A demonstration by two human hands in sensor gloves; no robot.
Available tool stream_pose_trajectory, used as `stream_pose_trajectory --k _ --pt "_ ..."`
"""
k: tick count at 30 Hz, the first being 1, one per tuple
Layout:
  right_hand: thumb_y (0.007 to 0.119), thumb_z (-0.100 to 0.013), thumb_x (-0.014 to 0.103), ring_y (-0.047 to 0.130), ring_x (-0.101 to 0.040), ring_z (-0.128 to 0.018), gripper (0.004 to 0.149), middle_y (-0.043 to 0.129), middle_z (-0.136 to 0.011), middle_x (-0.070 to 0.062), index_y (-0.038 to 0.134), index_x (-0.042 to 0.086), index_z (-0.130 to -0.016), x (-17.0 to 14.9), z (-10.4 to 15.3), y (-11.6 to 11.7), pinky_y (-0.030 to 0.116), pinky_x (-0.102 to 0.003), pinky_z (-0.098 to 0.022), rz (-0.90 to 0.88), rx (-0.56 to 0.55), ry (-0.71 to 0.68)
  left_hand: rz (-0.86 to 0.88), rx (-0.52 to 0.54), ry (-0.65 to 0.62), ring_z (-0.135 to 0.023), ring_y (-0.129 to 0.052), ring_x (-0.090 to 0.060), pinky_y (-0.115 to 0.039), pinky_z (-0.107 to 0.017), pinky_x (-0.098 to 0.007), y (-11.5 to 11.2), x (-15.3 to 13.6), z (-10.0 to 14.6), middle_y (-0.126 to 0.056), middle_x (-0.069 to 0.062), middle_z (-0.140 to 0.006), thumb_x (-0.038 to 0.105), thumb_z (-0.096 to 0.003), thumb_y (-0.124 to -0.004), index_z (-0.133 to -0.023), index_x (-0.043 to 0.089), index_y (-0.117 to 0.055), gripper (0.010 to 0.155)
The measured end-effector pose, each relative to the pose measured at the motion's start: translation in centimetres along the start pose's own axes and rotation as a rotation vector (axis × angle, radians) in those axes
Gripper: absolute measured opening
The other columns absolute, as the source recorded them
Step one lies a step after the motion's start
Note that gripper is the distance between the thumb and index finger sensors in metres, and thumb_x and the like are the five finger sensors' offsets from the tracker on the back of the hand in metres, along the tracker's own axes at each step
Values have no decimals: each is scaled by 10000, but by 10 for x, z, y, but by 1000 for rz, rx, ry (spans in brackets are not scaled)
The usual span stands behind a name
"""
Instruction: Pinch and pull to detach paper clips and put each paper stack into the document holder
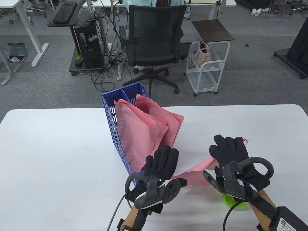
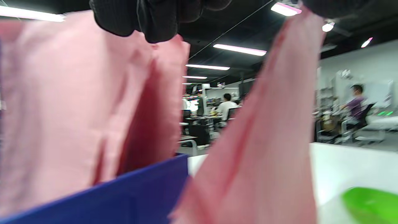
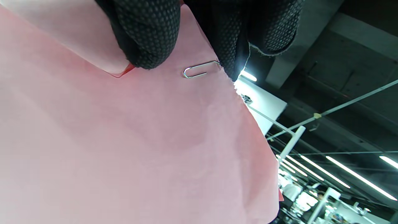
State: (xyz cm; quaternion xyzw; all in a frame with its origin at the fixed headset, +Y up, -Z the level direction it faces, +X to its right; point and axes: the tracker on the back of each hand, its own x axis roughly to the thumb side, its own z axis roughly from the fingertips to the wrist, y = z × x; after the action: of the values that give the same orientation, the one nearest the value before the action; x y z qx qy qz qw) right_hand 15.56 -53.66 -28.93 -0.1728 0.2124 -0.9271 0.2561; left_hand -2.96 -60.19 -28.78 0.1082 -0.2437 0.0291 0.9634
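A blue document holder [image 1: 113,125] stands mid-table with several pink paper stacks [image 1: 142,127] leaning out of it. My right hand [image 1: 228,146] holds up another pink stack [image 1: 199,168] by its top edge. In the right wrist view the thumb [image 3: 146,34] and a finger [image 3: 230,40] pinch that stack [image 3: 124,140] on either side of a silver paper clip [image 3: 200,69], and the finger touches the clip's end. My left hand [image 1: 166,156] is beside the holder's front, its fingers [image 2: 146,18] fairly straight against the pink sheets [image 2: 62,109] in the holder.
A green bowl [image 1: 234,203] sits on the white table [image 1: 48,156] under my right wrist, also seen as the green bowl [image 2: 370,205] in the left wrist view. Beyond the table's far edge are an office chair [image 1: 154,43] and a white cart [image 1: 207,69].
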Motion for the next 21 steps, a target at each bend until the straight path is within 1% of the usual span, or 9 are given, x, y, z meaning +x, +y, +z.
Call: stream_pose_trajectory --k 3,6,7,9,11,15,17,20,21 --pt "754 -539 283 806 -294 -938 401 669 -1100 -90 680 295 -933 7 4 -7 629 -499 -750 -43 -44 -39 36 -1 -15 -1097 -664 -435 -621 -771 -611 -2 3 0 -431 -212 -1232 620 -485 -637 -1210 124 -293 944" --pt "754 -539 288 808 -294 -938 400 666 -1102 -91 680 294 -932 12 7 -17 630 -498 -750 -143 -78 -86 67 72 -19 -1016 -806 -368 -716 -731 -549 -2 0 5 -570 -177 -1186 555 -507 -678 -1186 156 -404 834" --pt "755 -539 288 811 -291 -936 401 668 -1100 -92 681 287 -933 12 7 -18 633 -497 -749 -173 -83 -98 83 91 -17 -972 -856 -345 -747 -703 -534 -2 -1 6 -638 -158 -1155 539 -509 -684 -1164 187 -469 774" --pt "753 -539 292 809 -291 -939 407 663 -1104 -94 673 284 -938 12 7 -20 634 -496 -749 -230 -94 -105 123 112 -15 -852 -970 -252 -827 -642 -449 -1 -5 7 -796 -89 -1055 470 -528 -707 -1088 242 -621 611" --pt "753 -538 300 813 -289 -938 412 666 -1104 -93 671 283 -941 9 6 -22 638 -494 -748 -310 -97 -118 193 116 -14 -711 -1044 -184 -875 -571 -378 -1 -10 8 -927 -35 -912 404 -547 -699 -979 283 -748 451" --pt "747 -535 325 790 -300 -963 480 639 -1124 -103 628 268 -996 -3 7 -21 627 -501 -757 -456 -107 -133 308 100 -9 -660 -1058 -176 -883 -542 -369 2 -24 9 -959 -35 -856 372 -547 -704 -948 270 -781 421" --pt "739 -535 340 789 -303 -967 494 634 -1128 -108 618 264 -1008 -10 9 -20 628 -500 -758 -535 -148 -138 319 95 -2 -657 -1060 -171 -886 -543 -361 6 -30 11 -964 -32 -851 363 -549 -709 -945 266 -790 416" --pt "721 -542 345 808 -293 -946 487 648 -1116 -108 616 257 -1010 -20 12 -18 656 -473 -740 -632 -227 -111 320 96 4 -652 -1056 -186 -873 -536 -391 11 -35 14 -966 -34 -842 388 -540 -696 -934 294 -787 416" --pt "717 -544 347 816 -291 -937 482 657 -1110 -106 620 256 -1007 -22 13 -17 664 -467 -733 -649 -250 -102 322 95 2 -654 -1061 -174 -883 -541 -372 12 -36 15 -970 -29 -842 372 -545 -705 -939 278 -794 415"
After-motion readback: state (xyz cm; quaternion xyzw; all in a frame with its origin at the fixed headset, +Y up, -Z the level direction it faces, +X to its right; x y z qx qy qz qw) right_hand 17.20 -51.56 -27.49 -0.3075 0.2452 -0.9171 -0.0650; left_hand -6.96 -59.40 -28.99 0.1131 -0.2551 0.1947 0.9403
